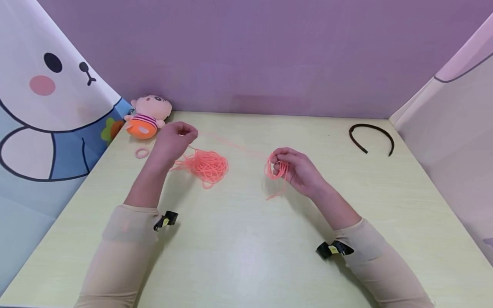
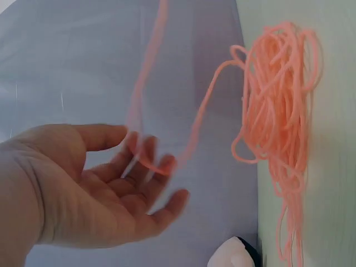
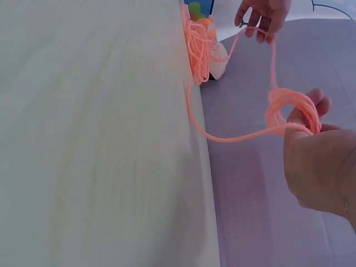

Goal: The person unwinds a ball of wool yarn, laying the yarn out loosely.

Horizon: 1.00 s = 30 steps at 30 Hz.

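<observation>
Coral-pink yarn lies in a loose heap [image 1: 208,167] on the table, below and right of my left hand [image 1: 175,141]. A strand rises from the heap to that hand. In the left wrist view the strand [image 2: 200,119] crosses the curled fingers and passes the thumb tip. From there it stretches, blurred, to my right hand [image 1: 298,169]. The right hand pinches a small coil of the same yarn [image 3: 295,105] between thumb and fingers, held up off the table. A loose tail [image 3: 222,139] hangs down from this coil.
A plush toy [image 1: 146,117] in orange and stripes sits at the back left. In front of it lies a pink ring [image 1: 141,152]. A dark brown headband [image 1: 371,125] is at the back right. A purple wall [image 1: 265,55] closes off the table's [image 1: 246,248] far edge.
</observation>
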### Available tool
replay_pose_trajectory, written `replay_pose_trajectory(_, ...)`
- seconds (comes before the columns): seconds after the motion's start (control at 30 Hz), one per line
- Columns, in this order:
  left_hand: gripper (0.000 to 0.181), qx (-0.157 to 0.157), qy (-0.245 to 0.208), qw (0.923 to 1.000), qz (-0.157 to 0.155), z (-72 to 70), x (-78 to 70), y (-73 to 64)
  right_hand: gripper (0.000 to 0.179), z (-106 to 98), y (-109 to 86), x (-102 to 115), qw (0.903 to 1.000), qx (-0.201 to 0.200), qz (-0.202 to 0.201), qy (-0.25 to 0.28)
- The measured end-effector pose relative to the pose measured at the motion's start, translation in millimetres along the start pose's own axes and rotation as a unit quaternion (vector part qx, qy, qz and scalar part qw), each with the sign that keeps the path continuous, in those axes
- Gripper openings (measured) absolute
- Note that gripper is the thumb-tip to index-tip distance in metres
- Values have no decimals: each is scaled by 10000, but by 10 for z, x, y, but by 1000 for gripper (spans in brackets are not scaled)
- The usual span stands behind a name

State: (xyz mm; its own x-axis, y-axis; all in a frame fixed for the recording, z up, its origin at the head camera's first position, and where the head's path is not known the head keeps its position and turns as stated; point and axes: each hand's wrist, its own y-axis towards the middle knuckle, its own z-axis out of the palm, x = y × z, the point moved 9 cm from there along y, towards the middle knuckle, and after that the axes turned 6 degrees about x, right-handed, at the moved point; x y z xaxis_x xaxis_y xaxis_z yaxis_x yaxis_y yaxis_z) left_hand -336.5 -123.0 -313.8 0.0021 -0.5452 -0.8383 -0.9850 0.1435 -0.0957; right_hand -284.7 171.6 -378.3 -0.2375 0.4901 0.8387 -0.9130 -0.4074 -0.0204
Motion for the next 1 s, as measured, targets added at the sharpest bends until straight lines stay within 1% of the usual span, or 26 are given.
replay_pose_trajectory(0.1,30,325,335,9989,104,129,-9,37,20,59,-10,-17,9994,256,102,-206)
replay_pose_trajectory(0.2,30,770,356,9957,360,349,-86,37,22,130,-25,-28,9974,577,184,-399)
replay_pose_trajectory(0.27,28,1074,343,9922,539,526,-166,-1,23,177,-38,-33,9954,791,225,-482)
replay_pose_trajectory(0.37,24,1583,269,9835,829,809,-291,-88,25,247,-54,-40,9917,1119,232,-592)
replay_pose_trajectory(0.43,22,1890,249,9764,1014,982,-359,-152,26,290,-60,-47,9889,1324,230,-637)
replay_pose_trajectory(0.5,23,2153,220,9691,1184,1129,-406,-210,27,333,-68,-52,9856,1529,218,-693)
replay_pose_trajectory(0.6,24,2430,203,9614,1274,1298,-430,-275,26,373,-83,-64,9810,1770,222,-770)
replay_pose_trajectory(0.7,24,2645,216,9558,1267,1413,-416,-308,24,395,-101,-66,9777,1919,224,-824)
replay_pose_trajectory(0.8,20,2777,166,9524,1245,1460,-411,-331,23,399,-108,-67,9766,1962,227,-845)
replay_pose_trajectory(0.9,13,2738,192,9533,1261,1431,-432,-341,23,387,-106,-63,9767,1939,197,-904)
replay_pose_trajectory(1.0,10,2545,252,9585,1259,1342,-458,-332,23,362,-93,-57,9791,1809,186,-912)
